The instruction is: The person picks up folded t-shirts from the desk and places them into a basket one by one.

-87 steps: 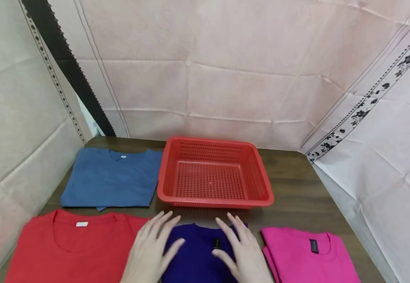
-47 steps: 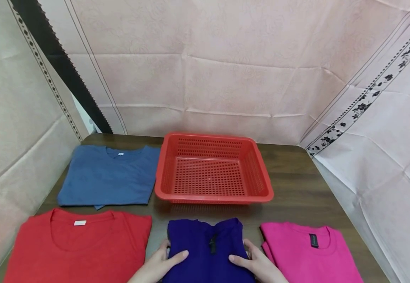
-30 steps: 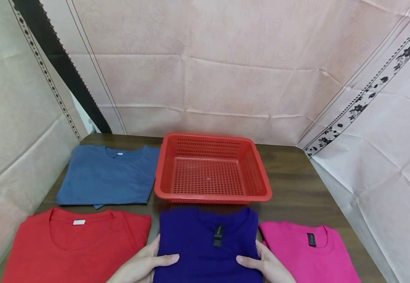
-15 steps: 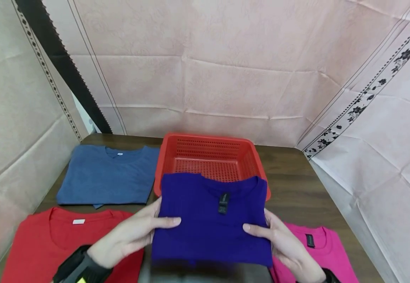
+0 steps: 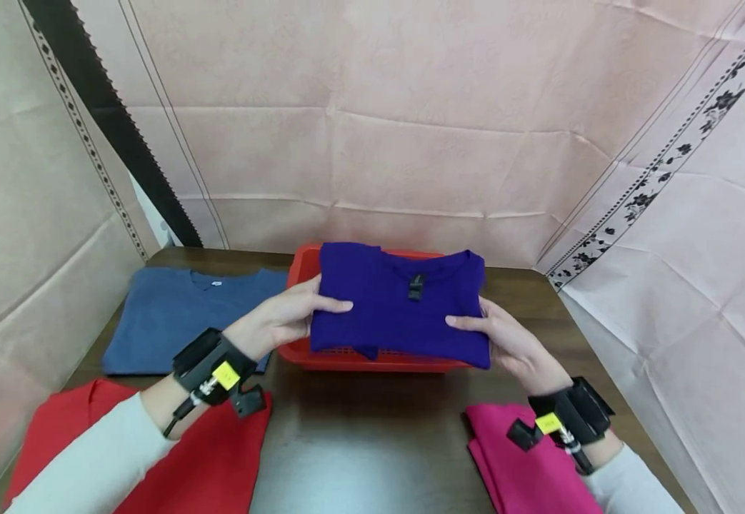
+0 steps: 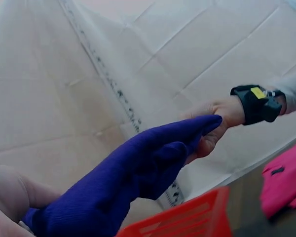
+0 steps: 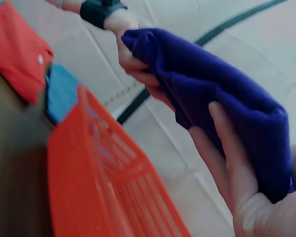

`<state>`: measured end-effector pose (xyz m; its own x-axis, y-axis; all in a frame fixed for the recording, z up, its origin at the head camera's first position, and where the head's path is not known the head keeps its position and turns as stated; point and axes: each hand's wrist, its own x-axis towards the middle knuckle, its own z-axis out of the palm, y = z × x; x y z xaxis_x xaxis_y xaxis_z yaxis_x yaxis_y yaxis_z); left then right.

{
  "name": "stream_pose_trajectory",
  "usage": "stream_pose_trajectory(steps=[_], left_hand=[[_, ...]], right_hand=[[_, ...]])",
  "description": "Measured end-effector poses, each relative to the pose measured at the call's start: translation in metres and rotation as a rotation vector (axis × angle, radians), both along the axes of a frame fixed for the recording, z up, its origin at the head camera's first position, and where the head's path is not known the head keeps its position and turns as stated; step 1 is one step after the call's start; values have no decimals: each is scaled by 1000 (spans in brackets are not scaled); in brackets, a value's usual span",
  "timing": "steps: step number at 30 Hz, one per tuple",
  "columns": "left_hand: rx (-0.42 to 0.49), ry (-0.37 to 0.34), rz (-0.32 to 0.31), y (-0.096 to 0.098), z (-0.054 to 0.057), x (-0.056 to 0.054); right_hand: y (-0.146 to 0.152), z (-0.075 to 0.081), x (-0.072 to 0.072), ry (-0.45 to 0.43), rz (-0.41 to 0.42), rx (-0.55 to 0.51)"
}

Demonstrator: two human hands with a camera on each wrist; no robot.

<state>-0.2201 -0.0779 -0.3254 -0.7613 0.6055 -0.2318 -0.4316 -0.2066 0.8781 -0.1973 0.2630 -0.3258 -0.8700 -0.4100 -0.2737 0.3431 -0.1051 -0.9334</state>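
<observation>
A folded navy-purple T-shirt (image 5: 398, 307) with a dark neck label hangs over the red plastic basket (image 5: 372, 363), covering most of its opening in the head view. My left hand (image 5: 291, 314) grips the shirt's left edge, thumb on top. On the opposite edge, my right hand (image 5: 507, 335) holds it the same way. From the right wrist view, the fingers (image 7: 232, 148) support the shirt (image 7: 227, 94) from underneath, and the basket (image 7: 103, 182) stands below and apart from it. The left wrist view shows the shirt (image 6: 123, 173) sagging slightly between both hands.
Behind my left hand lies a folded blue T-shirt (image 5: 173, 307). A folded red T-shirt (image 5: 218, 457) is under my left forearm, and a folded pink T-shirt (image 5: 526, 464) under my right. The wooden table (image 5: 359, 442) meets fabric-covered walls (image 5: 359, 143) at the back and sides.
Both hands came down to the purple shirt at the front, took hold of its sides, lifted it and carried it forward over the basket. The other shirts and basket stayed put.
</observation>
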Motion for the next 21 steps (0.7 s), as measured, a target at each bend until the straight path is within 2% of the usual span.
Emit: stream_pose_trajectory(steps=[5,9,12,16,19,21], left_hand=[[-39,-59,104,9,-5,-31],[-74,-102,171,14,-18,-53],[-123,-105,184,18,-31,-66],[-190,-135,181,23,-48,-75],[-222,-172,177,24,-61,-77],[-259,-162,161,23,-68,-77]], right_hand=[[1,-5,-37,11,-6,65],[0,-16,-61,-3,-30,110],[0,-29,-74,-12,-41,142],[-4,-46,-83,-23,-26,191],[-9,-57,-86,-11,-15,278],[-11,-63,-86,9,-13,347]])
